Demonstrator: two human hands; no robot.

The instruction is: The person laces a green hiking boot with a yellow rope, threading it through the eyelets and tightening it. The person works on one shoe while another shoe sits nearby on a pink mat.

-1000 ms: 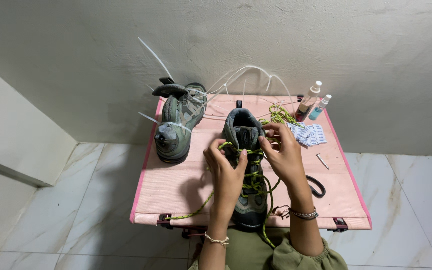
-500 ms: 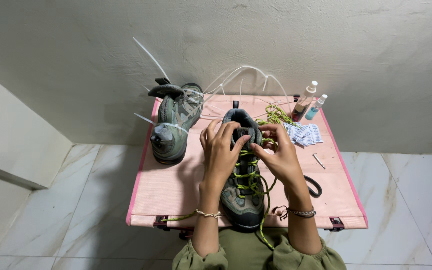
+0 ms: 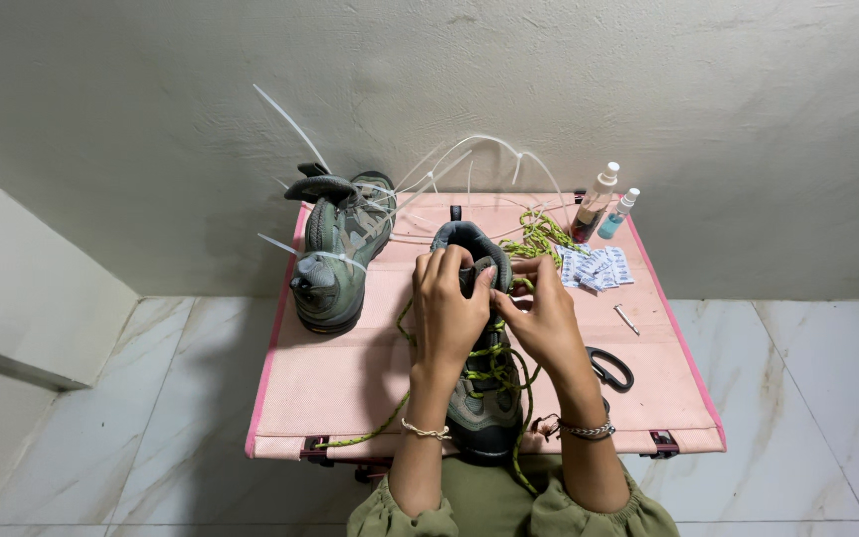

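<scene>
Looks like a home corner: marble tile floor (image 3: 827,398), plain plaster wall (image 3: 648,89), small pink folding table (image 3: 350,388) against it.

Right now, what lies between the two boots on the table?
Only bare pink table between the left boot and the held boot, seen from the head camera.

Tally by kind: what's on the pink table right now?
Hiking boots: 2, one at the left, one under both hands
Spray bottles: 2
Scissors: 1
Loose green lace bundle: 1
Sachet pile: 1
Total: 7
</scene>
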